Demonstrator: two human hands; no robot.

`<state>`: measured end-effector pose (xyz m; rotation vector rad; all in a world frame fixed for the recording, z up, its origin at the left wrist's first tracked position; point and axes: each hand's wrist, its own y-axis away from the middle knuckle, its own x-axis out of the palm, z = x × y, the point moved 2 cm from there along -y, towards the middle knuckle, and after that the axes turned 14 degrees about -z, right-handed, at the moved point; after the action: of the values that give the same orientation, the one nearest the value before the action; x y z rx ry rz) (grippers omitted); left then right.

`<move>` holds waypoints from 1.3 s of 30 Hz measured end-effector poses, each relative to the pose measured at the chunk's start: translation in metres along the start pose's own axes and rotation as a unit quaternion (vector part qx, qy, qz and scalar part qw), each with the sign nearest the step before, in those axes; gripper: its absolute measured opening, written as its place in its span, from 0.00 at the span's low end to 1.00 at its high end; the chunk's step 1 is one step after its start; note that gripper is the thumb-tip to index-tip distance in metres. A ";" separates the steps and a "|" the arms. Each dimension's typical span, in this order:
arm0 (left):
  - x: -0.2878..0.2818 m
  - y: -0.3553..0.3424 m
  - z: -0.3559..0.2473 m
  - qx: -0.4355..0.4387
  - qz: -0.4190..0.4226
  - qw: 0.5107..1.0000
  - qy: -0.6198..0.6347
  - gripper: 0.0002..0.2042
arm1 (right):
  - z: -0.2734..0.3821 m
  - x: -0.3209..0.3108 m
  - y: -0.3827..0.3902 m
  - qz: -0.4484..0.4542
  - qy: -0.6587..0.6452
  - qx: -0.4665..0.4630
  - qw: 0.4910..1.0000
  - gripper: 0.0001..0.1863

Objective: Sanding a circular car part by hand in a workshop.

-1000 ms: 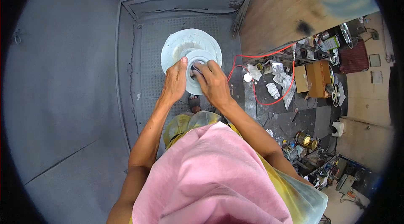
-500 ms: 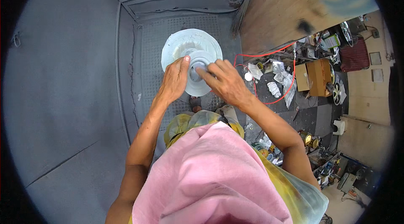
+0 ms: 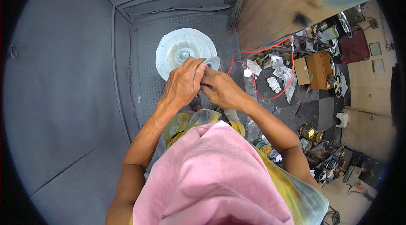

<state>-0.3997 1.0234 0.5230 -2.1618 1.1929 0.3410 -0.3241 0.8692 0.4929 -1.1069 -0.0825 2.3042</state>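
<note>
My left hand [image 3: 182, 80] and my right hand [image 3: 224, 89] are close together in front of my body, both closed on a light-grey round flanged disc [image 3: 214, 61]. It is tilted almost on edge, and my fingers hide most of it; only part of its rim shows above my right hand. Just beyond, a wide white round plate [image 3: 169, 47] lies lower down, with a small raised hub [image 3: 185, 54] at its middle. My left hand overlaps the plate's near edge in the picture; whether they touch, I cannot tell.
Grey panels [image 3: 63, 81] stand at left and ahead, a wooden board [image 3: 279, 9] at upper right. A red hose [image 3: 270, 98] loops beside crumpled paper [image 3: 274, 84] and a cardboard box [image 3: 320, 70]. Several cans [image 3: 308, 132] stand at lower right.
The disc faced up with its round top visible; now it is tipped up and mostly covered by my hands. My right hand has moved lower, against the left, and the plate's hub shows.
</note>
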 end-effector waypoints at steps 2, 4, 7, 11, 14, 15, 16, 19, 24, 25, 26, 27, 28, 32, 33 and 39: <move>0.000 0.001 0.002 -0.013 0.010 1.000 0.008 0.17 | -0.008 0.007 -0.001 -0.050 -0.253 0.161 0.953 0.11; -0.003 0.002 0.008 -0.026 0.015 0.999 0.013 0.17 | -0.017 0.017 0.009 -0.088 -0.420 0.295 0.854 0.11; -0.006 0.011 0.021 -0.080 0.004 0.994 0.076 0.21 | -0.013 -0.003 0.000 -0.225 -0.590 0.377 0.677 0.11; -0.028 0.005 0.016 -0.110 -0.117 0.982 0.103 0.24 | -0.041 -0.046 0.006 -0.389 -0.341 0.308 0.798 0.14; -0.033 -0.002 0.016 -0.073 -0.231 0.964 0.108 0.19 | -0.040 -0.044 0.016 -0.354 -0.231 0.320 0.848 0.14; -0.027 0.005 0.030 -0.094 -0.205 0.968 0.111 0.17 | -0.029 -0.040 0.017 -0.343 -0.244 0.320 0.849 0.13; -0.024 0.006 0.034 -0.115 -0.176 0.971 0.115 0.18 | -0.027 -0.031 0.019 -0.344 -0.244 0.318 0.849 0.13; -0.039 0.004 0.029 -0.230 -0.095 0.964 0.097 0.22 | -0.016 -0.012 0.016 -0.317 -0.088 0.142 0.934 0.13; -0.039 -0.002 0.043 -0.211 -0.088 0.973 0.016 0.24 | -0.011 0.004 -0.019 -0.304 0.042 0.038 0.951 0.16; -0.035 0.000 0.045 -0.207 -0.063 0.976 0.015 0.26 | -0.018 0.007 -0.030 -0.308 0.044 0.040 0.949 0.16; -0.031 0.000 0.047 -0.203 -0.037 0.978 0.015 0.29 | -0.026 0.012 -0.041 -0.307 0.044 0.013 0.951 0.16; -0.029 0.001 0.050 -0.202 -0.033 0.979 0.015 0.29 | -0.026 0.018 -0.048 -0.304 0.043 -0.015 0.952 0.17; -0.028 0.002 0.053 -0.229 -0.034 0.973 0.022 0.31 | -0.021 0.024 -0.052 -0.306 0.043 -0.013 0.951 0.17; -0.026 0.010 0.071 -0.288 -0.051 0.954 0.069 0.34 | 0.017 0.031 -0.051 -0.226 -0.116 0.044 0.966 0.14; -0.027 0.011 0.072 -0.289 -0.052 0.954 0.069 0.34 | 0.023 0.024 -0.044 -0.160 -0.125 0.049 0.978 0.14; -0.027 0.014 0.072 -0.305 -0.054 0.946 0.096 0.36 | 0.001 -0.009 -0.031 -0.191 -0.036 0.015 0.981 0.10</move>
<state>-0.4206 1.0817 0.4760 -2.8386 1.1693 0.5124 -0.3054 0.8905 0.5087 -0.9027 -0.2632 1.9922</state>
